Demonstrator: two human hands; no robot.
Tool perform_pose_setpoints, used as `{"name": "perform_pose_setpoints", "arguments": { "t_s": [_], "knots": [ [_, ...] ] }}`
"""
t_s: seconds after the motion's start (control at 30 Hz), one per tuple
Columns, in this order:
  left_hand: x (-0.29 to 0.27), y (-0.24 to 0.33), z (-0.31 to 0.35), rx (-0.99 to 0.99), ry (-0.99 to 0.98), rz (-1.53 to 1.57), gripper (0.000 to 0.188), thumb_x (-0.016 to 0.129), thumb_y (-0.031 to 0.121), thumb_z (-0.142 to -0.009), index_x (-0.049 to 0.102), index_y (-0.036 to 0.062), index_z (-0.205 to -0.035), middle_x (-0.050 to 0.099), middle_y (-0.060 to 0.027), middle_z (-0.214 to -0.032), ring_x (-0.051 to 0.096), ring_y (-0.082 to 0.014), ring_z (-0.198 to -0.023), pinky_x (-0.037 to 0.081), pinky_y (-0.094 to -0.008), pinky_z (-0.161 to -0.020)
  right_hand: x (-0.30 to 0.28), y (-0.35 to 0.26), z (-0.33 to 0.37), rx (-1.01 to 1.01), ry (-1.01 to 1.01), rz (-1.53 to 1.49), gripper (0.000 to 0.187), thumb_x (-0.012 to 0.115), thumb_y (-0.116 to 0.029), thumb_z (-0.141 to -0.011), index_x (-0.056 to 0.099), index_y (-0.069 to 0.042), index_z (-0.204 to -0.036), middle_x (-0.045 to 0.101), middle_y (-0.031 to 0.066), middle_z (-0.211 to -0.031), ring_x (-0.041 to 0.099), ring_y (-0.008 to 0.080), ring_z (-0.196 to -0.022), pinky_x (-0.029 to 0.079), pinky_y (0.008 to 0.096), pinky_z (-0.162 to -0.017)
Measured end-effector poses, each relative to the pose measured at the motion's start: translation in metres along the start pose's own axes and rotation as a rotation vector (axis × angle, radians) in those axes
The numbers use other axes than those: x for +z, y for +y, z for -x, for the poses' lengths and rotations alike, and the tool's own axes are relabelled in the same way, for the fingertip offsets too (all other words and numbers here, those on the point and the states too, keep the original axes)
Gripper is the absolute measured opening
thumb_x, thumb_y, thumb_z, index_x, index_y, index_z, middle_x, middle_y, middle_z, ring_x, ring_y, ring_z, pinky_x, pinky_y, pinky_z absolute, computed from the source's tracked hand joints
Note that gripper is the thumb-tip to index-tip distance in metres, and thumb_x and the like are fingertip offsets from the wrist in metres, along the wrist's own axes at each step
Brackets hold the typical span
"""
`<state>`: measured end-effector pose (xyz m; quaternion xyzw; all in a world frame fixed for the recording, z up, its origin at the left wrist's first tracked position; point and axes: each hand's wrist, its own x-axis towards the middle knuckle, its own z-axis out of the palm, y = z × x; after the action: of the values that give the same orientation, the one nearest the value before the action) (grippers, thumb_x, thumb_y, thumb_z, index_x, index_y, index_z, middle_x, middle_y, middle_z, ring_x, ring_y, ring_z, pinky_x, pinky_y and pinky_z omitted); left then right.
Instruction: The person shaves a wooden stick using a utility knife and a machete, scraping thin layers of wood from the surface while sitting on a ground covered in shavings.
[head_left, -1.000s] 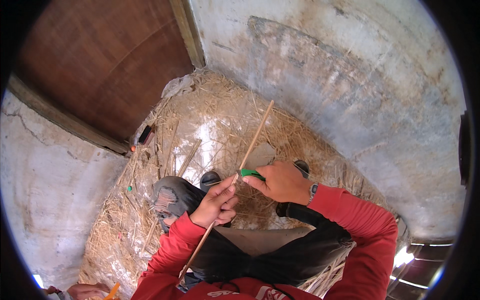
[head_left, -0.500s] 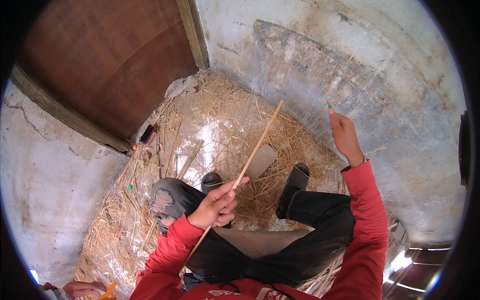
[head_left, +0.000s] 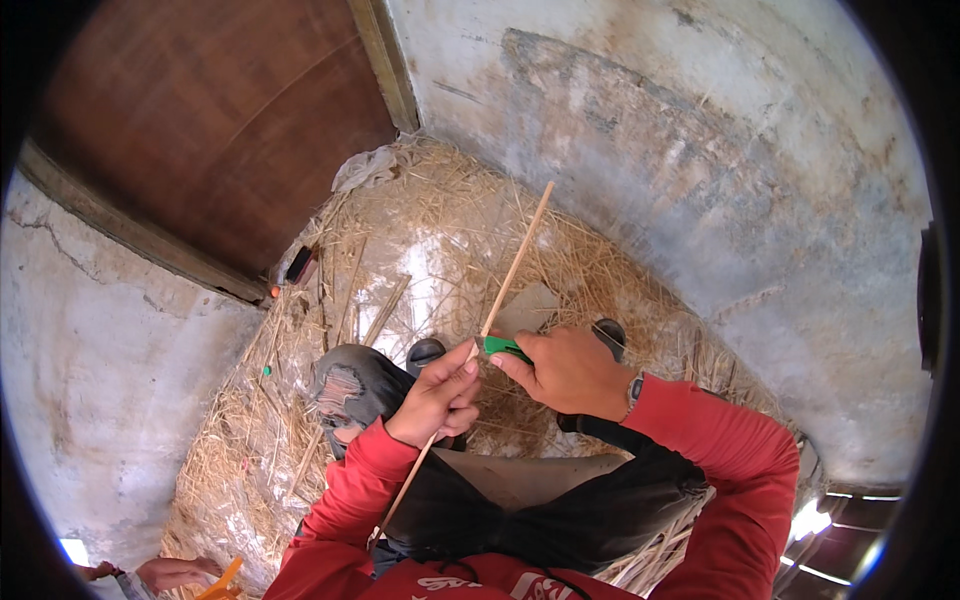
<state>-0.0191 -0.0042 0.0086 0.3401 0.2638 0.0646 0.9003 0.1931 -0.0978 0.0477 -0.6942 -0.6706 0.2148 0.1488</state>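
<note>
A long, thin wooden stick (head_left: pixel 520 250) slants up and away across my lap. My left hand (head_left: pixel 438 398) is closed round its middle, and the lower part runs down beneath my wrist toward my red sleeve. In my closed right hand (head_left: pixel 575 372) is a green-handled knife (head_left: pixel 508 348). Its front end meets the stick just beyond my left fingertips. A small pale sliver stands there; I cannot tell whether it is still attached to the stick.
Straw (head_left: pixel 590 270) covers much of the floor round my boots. A black-and-red object (head_left: pixel 299 264) lies by the brown door (head_left: pixel 220 120), and a small green piece (head_left: pixel 267 370) lies left of my knee. Another person's hand (head_left: pixel 175 573) is at lower left near an orange object (head_left: pixel 222 580).
My right hand has swung in from the right wall side, bringing the green knife against the stick. My left hand still holds the stick, now tilted slightly more upright.
</note>
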Motion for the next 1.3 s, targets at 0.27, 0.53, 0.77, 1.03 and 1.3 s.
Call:
{"name": "perform_pose_setpoints", "arguments": {
  "t_s": [0.27,0.53,0.77,1.03,1.3],
  "knots": [
    [-0.007,-0.008,0.010,-0.079,-0.040,-0.179,0.050,0.045,0.025,-0.112,0.034,0.0150,-0.160,0.026,0.0058,-0.063,0.021,-0.0051,-0.044,0.022,-0.0226,-0.040,-0.040,0.086,-0.029,0.317,0.224,0.067,0.054,0.043,-0.044,-0.108,0.068,0.000,-0.091,0.065,0.0268,-0.076,0.065,0.0463,-0.074,0.051,0.0547,-0.070],
    [-0.017,-0.013,0.021,-0.009,-0.186,-0.248,0.051,0.041,0.025,-0.113,0.031,0.0118,-0.161,0.026,0.0050,-0.062,0.023,-0.0060,-0.045,0.026,-0.0228,-0.043,-0.085,0.216,-0.013,0.569,0.741,0.076,0.057,0.047,-0.044,-0.107,0.065,0.006,-0.085,0.063,0.0296,-0.074,0.063,0.0461,-0.073,0.048,0.0530,-0.069],
    [-0.007,0.000,0.009,0.094,-0.050,-0.200,0.053,0.043,0.025,-0.112,0.029,0.0131,-0.162,0.028,0.0048,-0.064,0.022,-0.0057,-0.046,0.024,-0.0223,-0.043,-0.063,0.093,-0.009,0.269,0.499,-0.142,0.053,0.052,-0.045,-0.105,0.066,0.003,-0.088,0.058,0.0274,-0.069,0.060,0.0442,-0.065,0.046,0.0501,-0.063],
    [-0.006,-0.001,0.000,0.056,-0.011,-0.095,0.053,0.043,0.021,-0.113,0.027,0.0184,-0.163,0.027,0.0051,-0.062,0.026,-0.0056,-0.045,0.024,-0.0224,-0.041,0.009,0.004,-0.004,-0.039,0.000,-0.029,0.052,0.052,-0.048,-0.103,0.066,-0.002,-0.082,0.064,0.0214,-0.064,0.065,0.0434,-0.061,0.052,0.0527,-0.059],
    [-0.012,-0.005,0.015,-0.045,-0.112,-0.128,0.051,0.043,0.019,-0.112,0.031,0.0139,-0.161,0.029,0.0049,-0.063,0.025,-0.0051,-0.044,0.023,-0.0225,-0.040,-0.035,0.140,-0.039,0.430,0.428,-0.024,0.061,0.044,-0.049,-0.107,0.067,0.003,-0.085,0.061,0.0267,-0.070,0.060,0.0434,-0.063,0.046,0.0535,-0.063]
  ]
}}
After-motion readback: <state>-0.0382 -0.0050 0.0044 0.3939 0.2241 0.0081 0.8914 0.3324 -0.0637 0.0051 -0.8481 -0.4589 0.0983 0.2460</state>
